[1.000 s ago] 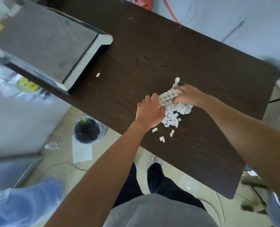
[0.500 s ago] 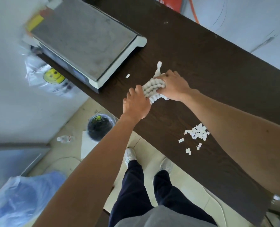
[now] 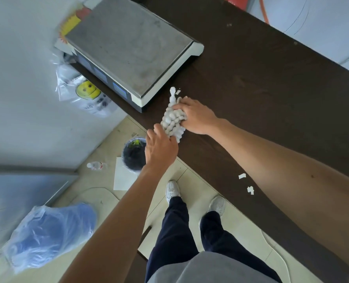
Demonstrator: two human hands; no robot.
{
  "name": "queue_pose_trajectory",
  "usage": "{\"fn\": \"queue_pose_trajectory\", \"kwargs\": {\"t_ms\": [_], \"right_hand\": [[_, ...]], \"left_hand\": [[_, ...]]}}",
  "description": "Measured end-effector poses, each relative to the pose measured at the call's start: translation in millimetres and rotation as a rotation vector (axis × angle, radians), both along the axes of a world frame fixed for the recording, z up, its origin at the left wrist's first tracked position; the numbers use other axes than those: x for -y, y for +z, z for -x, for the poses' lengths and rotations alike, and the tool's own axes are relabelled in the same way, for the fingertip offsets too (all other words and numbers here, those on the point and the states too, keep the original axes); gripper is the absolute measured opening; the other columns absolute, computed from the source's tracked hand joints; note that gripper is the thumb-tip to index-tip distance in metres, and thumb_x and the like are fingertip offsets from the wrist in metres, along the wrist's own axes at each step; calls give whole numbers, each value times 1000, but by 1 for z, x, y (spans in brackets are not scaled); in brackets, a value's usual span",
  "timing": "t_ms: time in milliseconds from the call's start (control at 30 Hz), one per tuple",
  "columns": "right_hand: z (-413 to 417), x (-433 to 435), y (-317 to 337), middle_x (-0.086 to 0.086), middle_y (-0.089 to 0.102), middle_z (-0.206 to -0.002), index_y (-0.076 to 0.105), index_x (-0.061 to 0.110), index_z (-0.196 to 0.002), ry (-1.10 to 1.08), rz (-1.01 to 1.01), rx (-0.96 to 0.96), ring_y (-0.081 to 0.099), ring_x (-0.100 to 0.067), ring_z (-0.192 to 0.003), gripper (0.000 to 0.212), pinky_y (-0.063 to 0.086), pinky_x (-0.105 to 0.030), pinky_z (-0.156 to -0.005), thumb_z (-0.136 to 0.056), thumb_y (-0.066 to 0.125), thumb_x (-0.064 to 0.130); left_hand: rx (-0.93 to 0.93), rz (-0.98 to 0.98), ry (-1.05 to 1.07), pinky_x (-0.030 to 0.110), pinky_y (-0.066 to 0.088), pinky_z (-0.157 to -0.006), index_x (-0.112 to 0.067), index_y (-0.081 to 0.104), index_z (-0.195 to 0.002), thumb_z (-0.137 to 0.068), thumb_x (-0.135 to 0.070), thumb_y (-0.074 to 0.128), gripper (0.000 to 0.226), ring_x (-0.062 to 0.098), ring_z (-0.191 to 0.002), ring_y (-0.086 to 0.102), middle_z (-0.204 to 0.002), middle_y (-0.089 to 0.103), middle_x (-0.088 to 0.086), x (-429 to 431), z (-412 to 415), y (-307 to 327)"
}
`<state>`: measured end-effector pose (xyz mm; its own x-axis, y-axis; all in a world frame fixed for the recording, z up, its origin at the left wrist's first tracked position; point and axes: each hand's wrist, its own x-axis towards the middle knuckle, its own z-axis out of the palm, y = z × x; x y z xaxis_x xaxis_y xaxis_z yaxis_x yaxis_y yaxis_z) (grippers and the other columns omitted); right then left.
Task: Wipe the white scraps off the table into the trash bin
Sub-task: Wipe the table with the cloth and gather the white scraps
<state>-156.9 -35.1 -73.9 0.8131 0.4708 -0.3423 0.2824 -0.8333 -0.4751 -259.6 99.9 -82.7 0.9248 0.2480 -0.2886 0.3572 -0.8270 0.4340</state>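
My right hand [image 3: 196,116] presses a knobbly white cloth [image 3: 172,120] onto the dark wooden table [image 3: 261,82], close to its near edge. My left hand [image 3: 161,148] is cupped at that edge, touching the cloth's lower end; I cannot tell what it holds. One white scrap [image 3: 177,92] lies just beyond the cloth's tip. Two more white scraps [image 3: 242,176] lie beside my right forearm, which hides the table past them. The trash bin [image 3: 133,155], lined in black, stands on the floor below my left hand.
A weighing scale [image 3: 128,48] with a steel platter sits on the table left of the cloth. On the floor are a sheet of paper [image 3: 123,177], a small bottle [image 3: 96,166], a blue plastic bag [image 3: 49,231] and my two feet. A smiley-face bag [image 3: 86,90] hangs below the scale.
Both hands have slid the cloth left along the table, away from the pile of scraps and towards the scale. My right forearm now covers most of that pile.
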Motion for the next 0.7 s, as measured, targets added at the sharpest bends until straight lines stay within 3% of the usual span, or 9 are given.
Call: {"fn": "queue_pose_trajectory", "kwargs": {"t_ms": [300, 700], "right_hand": [[57, 51, 6, 9, 23, -160, 40, 37, -146, 46, -10, -63, 17, -17, -149, 66, 33, -43, -110, -88, 58, 12], [102, 146, 13, 11, 25, -160, 45, 39, -143, 9, 49, -137, 20, -16, -148, 63, 30, -38, -112, -88, 55, 11]], "left_hand": [[-156, -83, -273, 45, 52, -89, -5, 39, -132, -98, -36, 41, 46, 36, -113, 56, -122, 50, 17, 29, 48, 2], [-319, 9, -326, 46, 54, -92, -10, 36, -136, -97, -38, 48, 49, 37, -108, 61, -120, 54, 15, 119, 83, 17]]}}
